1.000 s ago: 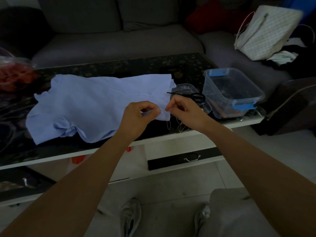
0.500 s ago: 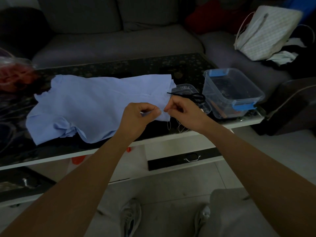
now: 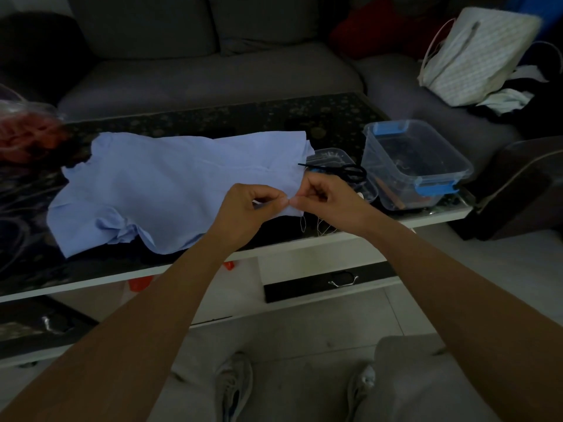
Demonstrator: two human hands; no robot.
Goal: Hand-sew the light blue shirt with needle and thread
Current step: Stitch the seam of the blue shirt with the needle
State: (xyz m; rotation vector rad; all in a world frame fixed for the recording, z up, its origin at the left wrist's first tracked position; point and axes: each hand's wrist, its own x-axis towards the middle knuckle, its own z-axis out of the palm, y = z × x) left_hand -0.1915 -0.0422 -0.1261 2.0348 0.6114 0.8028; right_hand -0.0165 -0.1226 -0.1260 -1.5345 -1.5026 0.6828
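Grey fabric sofa (image 3: 213, 74): beyond both hands, behind the table. Low coffee table with dark patterned glass top and white frame (image 3: 274, 117): directly under the hands. Light blue cotton shirt (image 3: 158, 184): lies flat on the table, spreading left of and beyond the left hand, its near right corner between the two hands. Clear plastic storage box with blue clips (image 3: 417, 166): right of and beyond the right hand, on the table. Black-handled scissors (image 3: 338, 169): just beyond the right hand, resting on a small clear container. Left hand (image 3: 243, 211): fingers curled, thumb and forefinger pinched on the shirt's edge. Right hand (image 3: 329, 199): fingers curled, fingertips pinched against the same edge, touching the left fingertips; the needle cannot be made out. Pale thread (image 3: 303, 223): hangs in loops below the shirt corner, under the right hand.
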